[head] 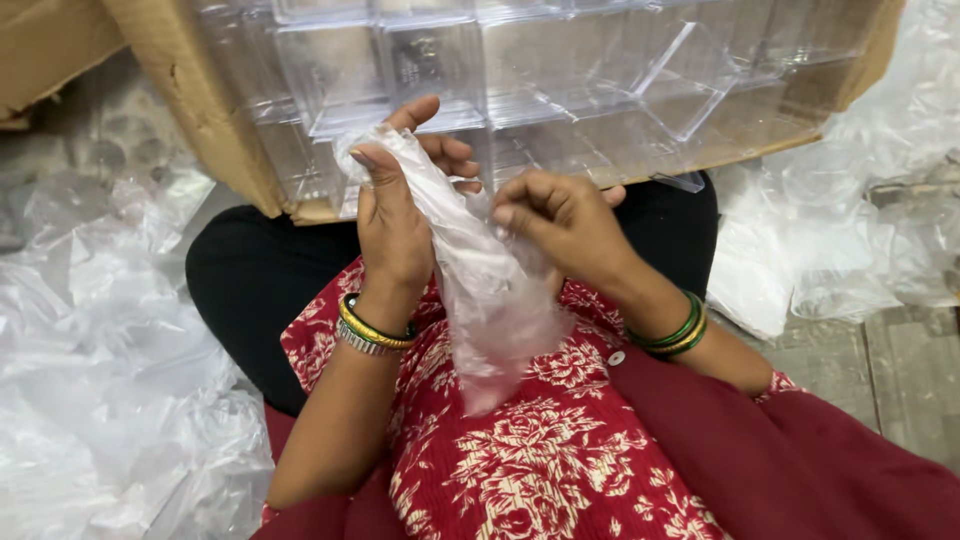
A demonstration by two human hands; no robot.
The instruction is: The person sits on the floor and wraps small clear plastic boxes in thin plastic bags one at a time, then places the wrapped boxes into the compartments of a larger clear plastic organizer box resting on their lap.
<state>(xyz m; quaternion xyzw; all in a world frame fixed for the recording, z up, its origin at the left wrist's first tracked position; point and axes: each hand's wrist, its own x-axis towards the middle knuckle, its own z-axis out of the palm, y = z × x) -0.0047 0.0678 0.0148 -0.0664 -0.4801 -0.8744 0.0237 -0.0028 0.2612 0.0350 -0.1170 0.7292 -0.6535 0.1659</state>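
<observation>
Red floral cloth [520, 470] over the person's lap lies nearest, with a plain red drape [800, 460] at near right. Above it, both hands work a thin clear plastic bag [490, 290], which hangs from the fingers down onto the lap. Left hand [392, 215]: grip clenched on the bag's upper end, thumb pressed over the film. Right hand [560, 220]: fingers curled and pinching the bag at mid-length. Beyond the hands, a cardboard box [190, 110] tilts toward the person, packed with clear plastic boxes [520, 70]. Loose plastic sheeting [90, 340] covers the floor [880, 370] at left and far right. Risks, as judged: the film is thin and pulled between two pinches, so a sharp tug could tear or stretch it; the slick surface could slip from either pinch; the tilted box rests close against the knees, so a knock could shift it and spill its contents.
</observation>
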